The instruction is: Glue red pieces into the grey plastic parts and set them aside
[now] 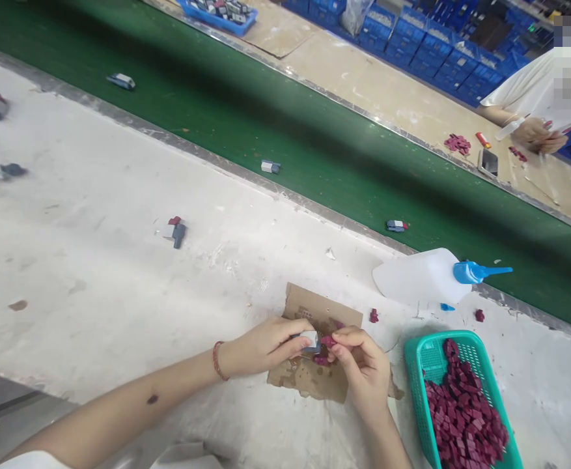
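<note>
Left hand (268, 345) pinches a grey-and-white part (308, 338), right hand (366, 368) a small maroon piece (327, 341) that a loose fingertip grip could drop.

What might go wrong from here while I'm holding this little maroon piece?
The maroon piece, pinched in your right hand, might slip. The white bottle lies on its side, blue nozzle toward the green belt, so it could drip there. The teal basket of parts might spill if bumped.
</note>
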`<state>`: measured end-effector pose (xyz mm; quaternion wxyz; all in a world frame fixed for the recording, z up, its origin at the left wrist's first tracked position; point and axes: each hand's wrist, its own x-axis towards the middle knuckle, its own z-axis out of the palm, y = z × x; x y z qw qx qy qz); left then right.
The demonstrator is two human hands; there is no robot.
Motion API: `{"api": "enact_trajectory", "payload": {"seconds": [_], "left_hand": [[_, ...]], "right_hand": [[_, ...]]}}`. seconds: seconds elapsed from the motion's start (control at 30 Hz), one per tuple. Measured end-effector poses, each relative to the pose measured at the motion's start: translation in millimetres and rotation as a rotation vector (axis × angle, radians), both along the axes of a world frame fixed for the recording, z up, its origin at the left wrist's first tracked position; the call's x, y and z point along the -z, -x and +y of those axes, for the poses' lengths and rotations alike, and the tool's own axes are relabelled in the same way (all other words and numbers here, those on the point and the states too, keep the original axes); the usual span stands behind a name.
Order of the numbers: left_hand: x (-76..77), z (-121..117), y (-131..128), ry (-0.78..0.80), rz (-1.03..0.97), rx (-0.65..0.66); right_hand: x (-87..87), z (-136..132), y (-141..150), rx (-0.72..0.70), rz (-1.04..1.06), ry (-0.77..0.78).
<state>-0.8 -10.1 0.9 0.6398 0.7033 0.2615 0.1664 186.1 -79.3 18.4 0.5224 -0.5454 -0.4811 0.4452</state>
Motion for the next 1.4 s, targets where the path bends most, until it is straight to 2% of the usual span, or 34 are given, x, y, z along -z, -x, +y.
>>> {"api": "enact_trajectory", "payload": {"seconds": [0.3,0.53,0.7,0.8,0.9,1.0,1.07,1.2,1.23,1.27,1.33,1.4], "left_hand": [[0.6,1,0,-0.034,0.020,0.023],[6.6,-3,0,-0.189,0.042,0.008],[9.4,-6,1,-0.238,0.055,0.029],[3.5,-5,1,-0.262,0.051,0.016],[-10.3,4,3,-0.307,0.057,-0.031],[-22.4,30,7,-0.363,0.089,-0.155],[-23.6,61,13,-0.414,0.110,-0.278],[-7.8,143,24,-0.600,0.208,-0.615],[-1.9,164,25,-0.633,0.239,-0.675],[4.0,183,25,-0.662,0.276,-0.715],[13.7,212,19,-0.694,0.348,-0.757],[19.5,227,8,-0.732,0.402,-0.752]], "right_hand": [[11.9,-2,0,-0.043,-0.006,0.026],[10.6,-2,4,-0.096,-0.216,-0.060],[8.1,-4,5,-0.154,-0.270,-0.076],[3.2,-2,4,-0.148,-0.310,-0.138],[-6.3,-2,-3,-0.140,-0.376,-0.207],[-18.6,-12,-19,-0.049,-0.509,-0.199],[-26.6,-23,-37,0.099,-0.626,-0.175],[-39.4,-52,-85,0.612,-0.894,-0.094],[-41.2,-59,-98,0.656,-0.973,-0.034],[-42.2,-66,-111,0.615,-1.053,0.026],[-40.9,-76,-131,0.422,-1.153,0.124],[-35.4,-82,-141,0.266,-1.176,0.174]]}}
